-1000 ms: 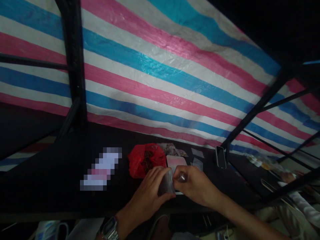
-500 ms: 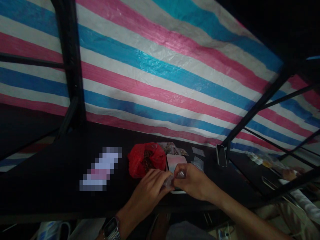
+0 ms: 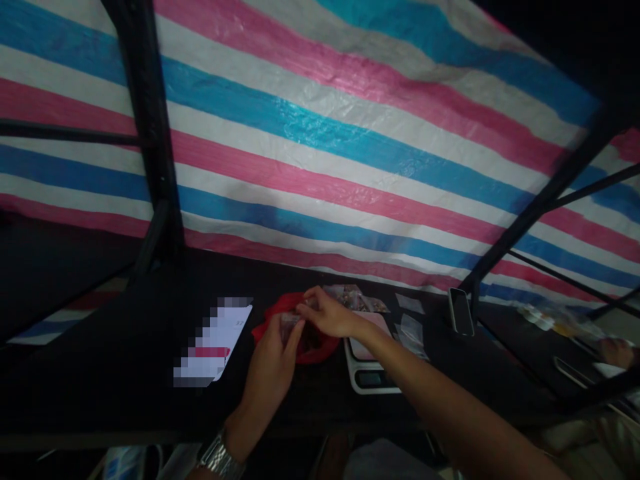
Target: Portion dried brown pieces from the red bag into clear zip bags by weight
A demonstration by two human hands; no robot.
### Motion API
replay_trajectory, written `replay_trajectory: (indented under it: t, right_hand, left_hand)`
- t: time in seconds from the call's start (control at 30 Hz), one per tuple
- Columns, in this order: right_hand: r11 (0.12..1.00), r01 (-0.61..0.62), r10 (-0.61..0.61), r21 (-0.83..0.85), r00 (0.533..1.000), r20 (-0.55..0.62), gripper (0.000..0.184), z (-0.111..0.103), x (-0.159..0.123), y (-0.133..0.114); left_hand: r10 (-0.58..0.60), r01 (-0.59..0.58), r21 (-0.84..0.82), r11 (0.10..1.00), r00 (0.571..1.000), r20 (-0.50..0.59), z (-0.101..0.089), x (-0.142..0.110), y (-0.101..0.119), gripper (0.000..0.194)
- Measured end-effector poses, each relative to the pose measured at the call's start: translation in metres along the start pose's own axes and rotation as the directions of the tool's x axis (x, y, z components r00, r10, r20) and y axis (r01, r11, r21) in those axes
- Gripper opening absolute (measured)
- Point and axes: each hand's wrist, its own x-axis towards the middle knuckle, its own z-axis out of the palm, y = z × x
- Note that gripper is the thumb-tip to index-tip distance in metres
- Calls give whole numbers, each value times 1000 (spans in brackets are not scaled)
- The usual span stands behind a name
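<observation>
Both hands are over a red plastic bag (image 3: pixel 320 345) of dark stuff on a black table (image 3: pixel 125 347). My left hand (image 3: pixel 274 352), with a metal watch on its wrist, pinches a small clear packet (image 3: pixel 289 323) above the bag's left side. My right hand (image 3: pixel 327 315) reaches across from the right, fingers pinched at the top of that packet. Just right of the bag lies a small digital scale (image 3: pixel 373 370) with a pinkish plate.
A white paper (image 3: pixel 213 343) lies left of the bag. Small clear packets (image 3: pixel 411 325) and printed sachets (image 3: pixel 357 298) sit behind the scale. A phone (image 3: pixel 461 311) leans on a black frame bar. A striped tarp (image 3: pixel 320 167) hangs behind. Another person's hand (image 3: pixel 617 350) shows far right.
Both hands moved from in front of the scale up and left to the red bag, carrying the small packet. The scale is now uncovered.
</observation>
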Motion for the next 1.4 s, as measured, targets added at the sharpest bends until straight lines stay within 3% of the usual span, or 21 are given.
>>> replay_trajectory:
  t: [0.2, 0.33, 0.43, 0.53, 0.6, 0.67, 0.73, 0.8, 0.87, 1.1, 1.27, 1.4]
  right_hand:
    - [942, 55, -9, -331, 990, 140, 30, -27, -18, 9]
    - [865, 74, 24, -496, 982, 189, 20, -37, -25, 8]
    - [833, 52, 47, -550, 985, 165, 26, -34, -21, 2]
    - [824, 20, 59, -567, 991, 121, 36, -27, -15, -8]
    - [822, -19, 73, -569, 995, 73, 37, -20, -11, -13]
    - [825, -62, 91, -562, 996, 24, 34, -12, -7, -15]
    - [832, -99, 111, -545, 994, -12, 30, -7, -3, -14]
    - [846, -125, 128, -519, 991, -29, 27, -5, -1, -9]
    - [865, -127, 133, -485, 991, -23, 24, -5, -3, -2]
    - [887, -120, 132, -446, 991, -5, 40, -11, -26, 6]
    - [882, -140, 149, -449, 989, -15, 29, -6, -32, -7]
    - [898, -182, 176, -400, 983, -54, 30, 3, -30, -9]
  left_hand:
    - [43, -40, 49, 998, 998, -54, -3, 9, -9, 35]
    - [138, -148, -81, 986, 984, -113, -7, 9, -2, 39]
    - [210, -248, -151, 957, 949, -234, -10, 7, 4, 38]
    - [285, -310, -9, 951, 885, -367, -13, 9, 4, 35]
    - [314, -277, 151, 949, 875, -368, -12, 15, 1, 35]
    - [267, -216, 194, 957, 918, -293, -10, 24, -4, 32]
    - [167, -157, 70, 985, 970, -175, -5, 32, -9, 29]
    - [95, -99, -72, 992, 994, -62, 1, 38, -13, 31]
    - [47, -49, -135, 990, 999, -17, 7, 40, -16, 34]
    - [-75, 40, -346, 937, 993, -87, 11, 39, -10, 48]
    - [-212, 91, -548, 832, 964, -161, 9, 37, -4, 55]
    - [-287, 118, -664, 739, 946, -152, 10, 35, 4, 47]
